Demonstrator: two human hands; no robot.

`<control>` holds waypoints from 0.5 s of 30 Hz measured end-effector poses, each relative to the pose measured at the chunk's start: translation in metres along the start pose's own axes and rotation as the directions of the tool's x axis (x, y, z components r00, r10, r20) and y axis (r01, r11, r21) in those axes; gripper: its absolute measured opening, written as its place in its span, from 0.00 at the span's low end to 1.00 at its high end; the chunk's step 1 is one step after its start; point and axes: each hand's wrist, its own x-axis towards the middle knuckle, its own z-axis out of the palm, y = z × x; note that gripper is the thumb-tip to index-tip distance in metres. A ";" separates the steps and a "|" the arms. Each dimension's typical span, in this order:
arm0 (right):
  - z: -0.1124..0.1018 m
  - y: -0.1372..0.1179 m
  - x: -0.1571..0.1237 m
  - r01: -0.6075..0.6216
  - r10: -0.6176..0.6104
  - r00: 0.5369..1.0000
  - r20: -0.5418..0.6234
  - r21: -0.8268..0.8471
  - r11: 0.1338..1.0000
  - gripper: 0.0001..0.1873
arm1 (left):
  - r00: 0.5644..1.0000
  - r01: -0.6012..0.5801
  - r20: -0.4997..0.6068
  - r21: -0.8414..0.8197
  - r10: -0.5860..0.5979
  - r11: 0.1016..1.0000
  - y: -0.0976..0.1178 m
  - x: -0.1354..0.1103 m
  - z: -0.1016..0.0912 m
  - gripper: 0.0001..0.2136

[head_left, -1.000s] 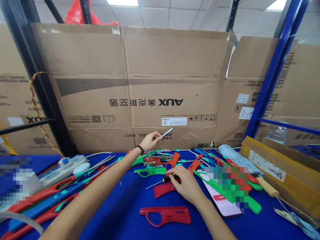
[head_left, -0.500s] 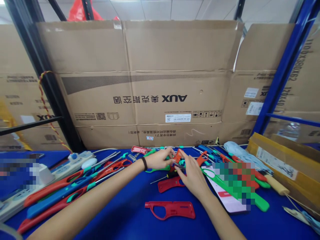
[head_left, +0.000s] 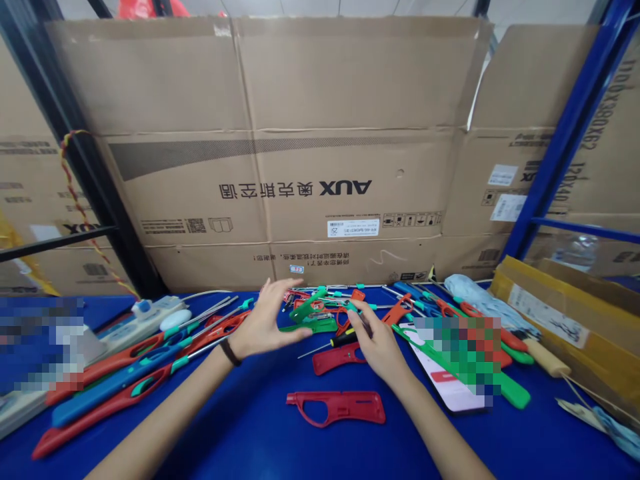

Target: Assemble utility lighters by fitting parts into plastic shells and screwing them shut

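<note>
My left hand [head_left: 264,321] hovers over the blue table [head_left: 250,433] with its fingers spread and nothing in it, palm turned toward a green handle shell [head_left: 309,325]. My right hand [head_left: 376,343] lies with fingers stretched into the pile of red and green lighter parts [head_left: 345,307]. Its thumb side touches a screwdriver [head_left: 336,340] with a black and yellow handle that lies on the table. A red handle shell [head_left: 336,357] sits just under that hand. Another red shell [head_left: 336,407] lies alone nearer to me.
Long red, blue and green lighters [head_left: 125,380] lie at the left beside a white power strip [head_left: 150,310]. A phone [head_left: 447,390] lies at the right, with a yellow-brown carton [head_left: 565,320] beyond it. Big cardboard boxes [head_left: 300,167] wall off the back, next to a blue rack post [head_left: 560,147].
My left hand held up a thin metal rod, came down to the pile beside my right hand, and has now drawn back left, open and empty. The view dropped slightly.
</note>
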 end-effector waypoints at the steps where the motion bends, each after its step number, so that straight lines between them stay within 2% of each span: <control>1: 0.000 -0.001 -0.001 0.015 -0.015 1.000 0.003 0.018 1.000 0.19 | 0.996 0.004 0.086 -0.017 -0.003 1.000 -0.003 -0.005 0.008 0.39; 2: 0.000 -0.002 -0.001 0.038 -0.039 0.999 0.007 0.029 0.999 0.18 | 0.989 0.025 0.145 -0.044 -0.018 0.999 -0.006 -0.008 0.018 0.37; 5: 0.002 -0.002 -0.004 0.114 -0.114 0.993 -0.013 0.020 0.993 0.16 | 0.984 0.139 0.136 -0.188 -0.115 0.972 -0.009 -0.011 0.043 0.21; 7: 0.001 -0.003 -0.006 0.119 -0.120 0.992 -0.047 -0.022 0.993 0.15 | 0.980 0.174 0.140 -0.225 -0.145 0.959 -0.008 -0.008 0.049 0.15; 11: -0.004 -0.004 -0.005 0.095 -0.102 0.993 -0.051 -0.134 0.986 0.16 | 0.964 0.242 0.188 -0.322 -0.189 0.915 0.002 -0.006 0.035 0.16; 13: -0.005 -0.004 -0.005 0.135 -0.141 0.990 -0.028 -0.164 0.977 0.16 | 0.946 0.294 0.250 -0.398 -0.205 0.869 0.010 -0.008 0.025 0.16; 15: -0.005 -0.004 -0.005 0.207 -0.212 0.977 -0.015 -0.155 0.966 0.14 | 0.941 0.309 0.258 -0.399 -0.218 0.864 0.019 -0.010 0.019 0.15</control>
